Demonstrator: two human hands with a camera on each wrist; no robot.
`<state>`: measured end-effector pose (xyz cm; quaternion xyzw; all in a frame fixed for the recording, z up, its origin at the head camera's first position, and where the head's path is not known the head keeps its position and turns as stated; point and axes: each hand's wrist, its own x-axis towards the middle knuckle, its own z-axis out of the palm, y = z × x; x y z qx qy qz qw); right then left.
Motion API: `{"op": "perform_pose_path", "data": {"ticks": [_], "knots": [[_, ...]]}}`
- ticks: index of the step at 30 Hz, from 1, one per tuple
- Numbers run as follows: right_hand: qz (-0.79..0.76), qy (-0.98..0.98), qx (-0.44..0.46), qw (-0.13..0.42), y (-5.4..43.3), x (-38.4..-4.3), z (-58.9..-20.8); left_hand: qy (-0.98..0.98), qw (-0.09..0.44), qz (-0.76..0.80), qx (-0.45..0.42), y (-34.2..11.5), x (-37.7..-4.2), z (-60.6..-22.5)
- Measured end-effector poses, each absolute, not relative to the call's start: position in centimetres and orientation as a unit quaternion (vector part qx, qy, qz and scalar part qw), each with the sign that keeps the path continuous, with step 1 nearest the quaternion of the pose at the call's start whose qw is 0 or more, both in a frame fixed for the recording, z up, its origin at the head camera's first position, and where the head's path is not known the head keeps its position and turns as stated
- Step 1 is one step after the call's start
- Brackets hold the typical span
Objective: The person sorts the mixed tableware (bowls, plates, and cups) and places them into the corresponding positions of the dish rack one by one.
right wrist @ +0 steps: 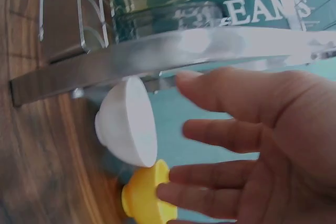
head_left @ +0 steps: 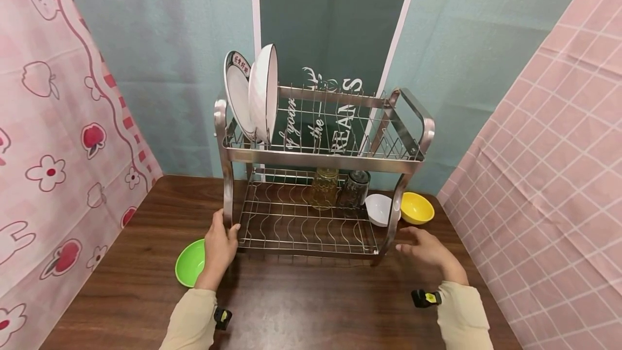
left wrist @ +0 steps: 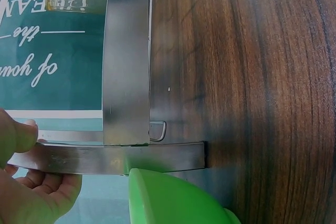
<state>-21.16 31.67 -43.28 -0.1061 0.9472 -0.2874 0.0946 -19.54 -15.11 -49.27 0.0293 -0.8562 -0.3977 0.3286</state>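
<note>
A two-tier metal dish rack [head_left: 320,158] stands on the wooden table. My left hand [head_left: 221,244] grips its left front leg, thumb on one side and fingers curled behind, as the left wrist view shows along the metal leg [left wrist: 68,158]. Fingers spread, my right hand [head_left: 430,250] is beside the right front leg [right wrist: 157,53] and holds nothing. Beyond that hand sit a white bowl [head_left: 380,209] and a yellow bowl [head_left: 417,208]. Next to my left wrist is a green bowl [head_left: 189,263], partly hidden by the hand.
On the upper tier, a rimmed plate [head_left: 238,88] and a white bowl [head_left: 264,91] stand on edge at the left. An amber glass [head_left: 323,190] and a dark glass [head_left: 357,188] are on the lower tier. Patterned cloth [head_left: 73,177] hangs around the table.
</note>
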Motion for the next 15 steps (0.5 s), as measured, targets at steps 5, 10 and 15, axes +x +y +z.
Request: {"op": "perform_pose_path", "data": {"ticks": [5,10,15], "knots": [[-0.278,0.954,-0.101,0.041,32.1,-22.0,-43.9,-0.857,0.324,-0.401,0.030,-15.1,-19.5,-49.2],[-0.265,0.960,-0.094,0.011,32.7,-23.4,-45.3,-0.856,0.325,-0.400,0.032,-15.2,-19.6,-49.3],[-0.248,0.966,-0.067,-0.023,33.3,-25.0,-46.7,-0.857,0.319,-0.402,0.033,-15.2,-19.4,-49.2]]}}
